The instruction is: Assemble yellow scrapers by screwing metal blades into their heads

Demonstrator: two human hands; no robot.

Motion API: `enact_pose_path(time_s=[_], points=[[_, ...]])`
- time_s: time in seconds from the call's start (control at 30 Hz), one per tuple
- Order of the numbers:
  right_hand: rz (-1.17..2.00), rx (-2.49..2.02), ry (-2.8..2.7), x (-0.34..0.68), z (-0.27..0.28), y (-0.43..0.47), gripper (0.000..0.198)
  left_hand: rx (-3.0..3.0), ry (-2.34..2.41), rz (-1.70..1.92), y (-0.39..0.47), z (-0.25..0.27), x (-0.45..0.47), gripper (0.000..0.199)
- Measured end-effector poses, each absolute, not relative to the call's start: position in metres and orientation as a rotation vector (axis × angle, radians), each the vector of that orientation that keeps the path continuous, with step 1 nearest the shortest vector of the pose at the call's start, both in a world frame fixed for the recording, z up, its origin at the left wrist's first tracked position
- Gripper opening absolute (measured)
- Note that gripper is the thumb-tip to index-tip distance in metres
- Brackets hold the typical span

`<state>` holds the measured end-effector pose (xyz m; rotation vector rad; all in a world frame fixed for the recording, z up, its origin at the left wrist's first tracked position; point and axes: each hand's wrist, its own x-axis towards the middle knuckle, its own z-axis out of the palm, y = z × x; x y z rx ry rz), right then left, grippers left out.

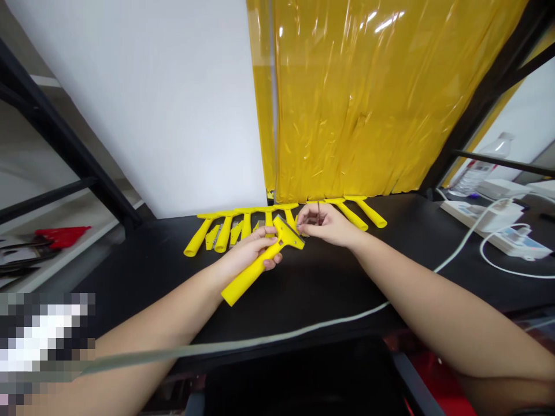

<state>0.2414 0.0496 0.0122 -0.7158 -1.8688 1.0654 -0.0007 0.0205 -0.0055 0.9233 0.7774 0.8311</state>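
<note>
A yellow scraper [248,278] is held tilted in my left hand [261,249], its wide head up and to the right, its hollow handle end toward me. A dark strip runs along the edge of the head. Just right of that edge, my right hand [324,224] has its fingers pinched together; whatever sits between the fingertips is too small to make out. Behind both hands, several more yellow scrapers [198,236] lie in a row along the back of the black table [312,294]. Small yellow and metallic pieces [212,237] lie between some of their handles.
A white board [173,104] and a yellow plastic curtain [368,104] stand behind the table. On the right are a power strip [520,245] with plugs and a clear bottle [481,164]. A pale cable [277,337] crosses in front of me. Black frame posts [82,144] flank the table.
</note>
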Motion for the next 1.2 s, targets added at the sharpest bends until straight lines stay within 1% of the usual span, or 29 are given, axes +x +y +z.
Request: enact_pose_path(time_s=[0.13,0.2,0.37,0.47,0.6,0.7,0.77,0.83,0.9,1.0,1.03,1.13,1.2], points=[[0.849,-0.702,-1.993,0.226,0.005,0.042,0.015,0.967,0.750,0.777,0.019,-0.009,-0.001,0.045],[0.795,-0.702,-2.001,0.222,0.001,0.041,0.013,1.003,0.759,0.755,0.019,-0.008,0.000,0.044],[0.854,-0.780,-1.907,0.219,-0.004,0.042,0.014,1.111,0.778,0.775,0.016,-0.008,0.003,0.043],[1.005,-0.787,-1.801,0.218,-0.003,0.041,0.025,1.239,0.801,0.829,0.011,-0.009,0.006,0.039],[1.394,-0.863,-1.575,0.217,0.000,0.038,0.049,1.419,0.802,0.903,0.003,-0.005,0.007,0.033],[1.646,-0.914,-1.436,0.215,-0.001,0.036,0.054,1.427,0.785,0.913,0.003,-0.003,0.007,0.034],[1.691,-0.894,-1.376,0.212,-0.004,0.036,0.055,1.352,0.803,0.884,0.007,-0.004,0.006,0.037],[1.649,-0.890,-1.363,0.211,-0.006,0.038,0.054,1.245,0.847,0.862,0.012,-0.006,0.004,0.040],[1.521,-0.931,-1.437,0.213,-0.007,0.040,0.046,1.141,0.882,0.879,0.017,-0.007,0.002,0.042],[1.170,-1.038,-1.740,0.223,-0.006,0.042,0.015,1.038,0.908,0.966,0.021,-0.003,-0.001,0.041],[1.063,-1.068,-1.840,0.227,-0.005,0.041,0.008,1.015,0.919,1.000,0.022,-0.001,-0.002,0.040],[0.810,-1.079,-2.054,0.237,0.001,0.038,0.018,0.975,0.936,1.081,0.020,0.007,-0.003,0.038],[0.651,-1.056,-2.138,0.241,0.006,0.034,0.020,0.985,0.918,1.097,0.018,0.011,-0.003,0.037]])
